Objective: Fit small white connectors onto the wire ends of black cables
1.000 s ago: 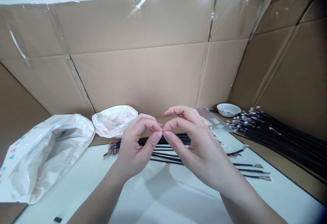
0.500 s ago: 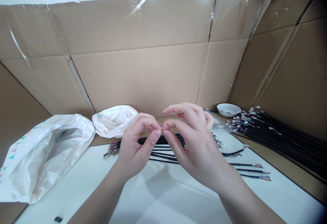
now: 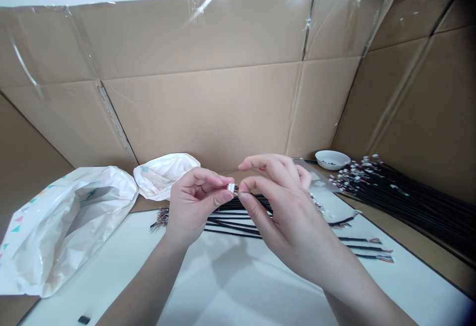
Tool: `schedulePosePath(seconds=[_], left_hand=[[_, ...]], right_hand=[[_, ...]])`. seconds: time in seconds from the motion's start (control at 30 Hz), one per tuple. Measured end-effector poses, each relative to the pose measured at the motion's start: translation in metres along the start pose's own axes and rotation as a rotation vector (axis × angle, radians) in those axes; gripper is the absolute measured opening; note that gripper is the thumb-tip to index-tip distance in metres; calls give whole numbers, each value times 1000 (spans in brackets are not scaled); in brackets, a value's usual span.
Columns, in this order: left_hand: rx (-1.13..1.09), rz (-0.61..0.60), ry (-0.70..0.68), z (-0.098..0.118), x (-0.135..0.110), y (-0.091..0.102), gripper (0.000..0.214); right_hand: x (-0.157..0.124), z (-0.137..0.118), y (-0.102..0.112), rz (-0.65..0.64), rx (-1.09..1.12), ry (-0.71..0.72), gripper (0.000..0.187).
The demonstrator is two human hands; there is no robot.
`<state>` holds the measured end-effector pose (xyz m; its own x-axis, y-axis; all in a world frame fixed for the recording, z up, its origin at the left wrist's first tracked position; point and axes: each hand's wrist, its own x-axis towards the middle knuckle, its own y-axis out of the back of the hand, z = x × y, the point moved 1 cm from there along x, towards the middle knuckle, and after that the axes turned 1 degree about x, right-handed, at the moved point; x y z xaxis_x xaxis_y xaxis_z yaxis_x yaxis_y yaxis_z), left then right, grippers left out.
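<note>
My left hand (image 3: 193, 207) and my right hand (image 3: 282, 212) meet above the white table (image 3: 238, 286), fingertips pinched together. Between them sits a tiny white connector (image 3: 231, 187), gripped by thumb and forefinger of each hand. Under the hands lie several loose black cables (image 3: 230, 217) with coloured wire ends, stretched across the table.
A large white plastic bag (image 3: 55, 227) lies at the left, a smaller one (image 3: 163, 175) behind it. A white bowl (image 3: 332, 159) stands at the back right beside a big heap of black cables (image 3: 409, 197). Cardboard walls (image 3: 223, 108) enclose the table. A small black piece (image 3: 84, 319) lies at the front left.
The hands have drawn slightly apart, so the white connector now shows between the fingertips. My left hand has shifted a little to the left and lower.
</note>
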<state>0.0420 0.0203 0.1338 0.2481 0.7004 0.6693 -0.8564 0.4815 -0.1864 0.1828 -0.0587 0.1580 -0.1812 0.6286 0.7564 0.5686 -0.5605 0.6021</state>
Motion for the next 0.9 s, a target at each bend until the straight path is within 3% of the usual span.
schedulePosePath(seconds=[0.37,0.9], left_hand=[[-41,-47,-10,1,2,1,23],[-52,-115,9,-1,0,3,28]], right_hand=[[-2,-4,-3,129,-87,25,17],[-2,-5,-5,141,-125,59,17]])
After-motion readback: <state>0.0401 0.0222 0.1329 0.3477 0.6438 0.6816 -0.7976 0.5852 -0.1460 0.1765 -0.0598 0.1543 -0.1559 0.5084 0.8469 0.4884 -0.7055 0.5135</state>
